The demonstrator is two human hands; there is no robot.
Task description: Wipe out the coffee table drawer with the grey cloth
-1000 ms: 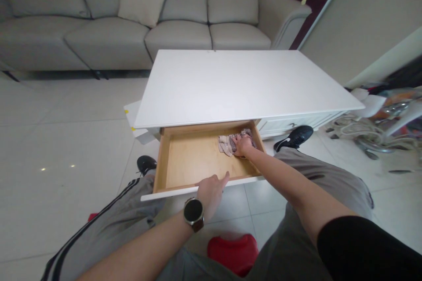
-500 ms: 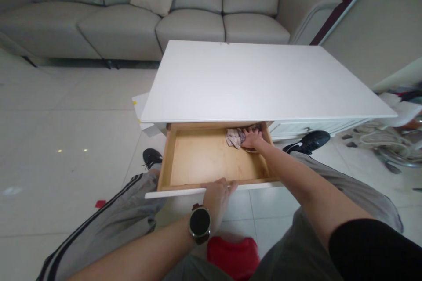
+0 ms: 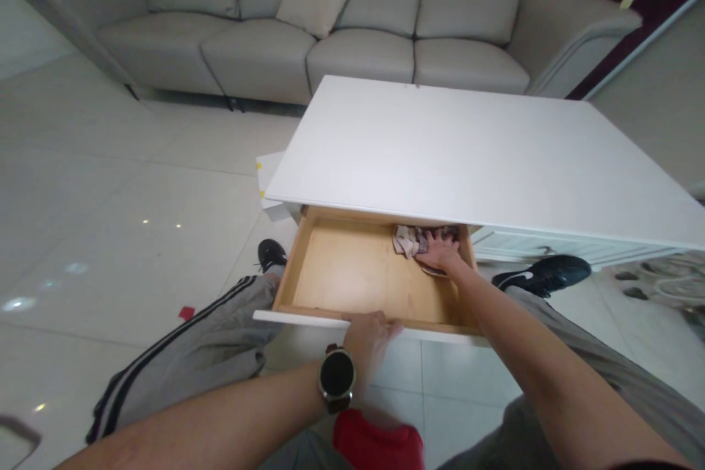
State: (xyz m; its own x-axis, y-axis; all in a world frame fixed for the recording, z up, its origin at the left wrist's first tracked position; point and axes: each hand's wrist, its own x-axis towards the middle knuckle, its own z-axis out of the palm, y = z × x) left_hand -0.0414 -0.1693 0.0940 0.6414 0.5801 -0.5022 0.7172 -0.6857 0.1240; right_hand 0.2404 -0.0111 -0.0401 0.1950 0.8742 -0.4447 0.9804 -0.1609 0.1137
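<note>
A wooden drawer [image 3: 335, 264] with a white front is pulled out of the white table [image 3: 468, 147]. My left hand [image 3: 366, 338], a watch on its wrist, grips the top edge of the drawer front, with the fingers hooked over it. Inside the drawer, my right hand [image 3: 439, 251] lies spread on a crumpled patterned cloth [image 3: 406, 241], pressing it against the bottom in the far right corner. Part of the cloth is hidden beneath the palm and fingers.
A closed drawer with a handle [image 3: 545, 250] is on the right of the table. A grey sofa [image 3: 358, 59] stands behind. My shoes [image 3: 543, 275] flank the open drawer. A red object [image 3: 377, 440] is below me, and a small red piece [image 3: 186, 313] lies on the floor.
The view has swung left, so everything sits farther right in it. Both hands keep their places, the left on the drawer front and the right on the cloth.
</note>
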